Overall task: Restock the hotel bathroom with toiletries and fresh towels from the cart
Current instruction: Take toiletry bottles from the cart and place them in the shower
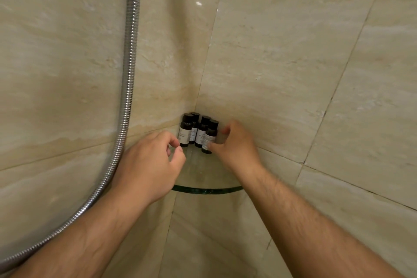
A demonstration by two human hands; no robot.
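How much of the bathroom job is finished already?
Done: four small bottles stand in the corner of the glass shelf. In hand: the right hand pinches the rightmost bottle, and the left hand curls beside the leftmost bottle. Left: towels; none show here.

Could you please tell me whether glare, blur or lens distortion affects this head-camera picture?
Head view: light is soft and even; small glare spots sit on the glossy wall tiles; the wide-angle lens bows the tile joints and the shower hose; the labels on the bottles are too soft to read.
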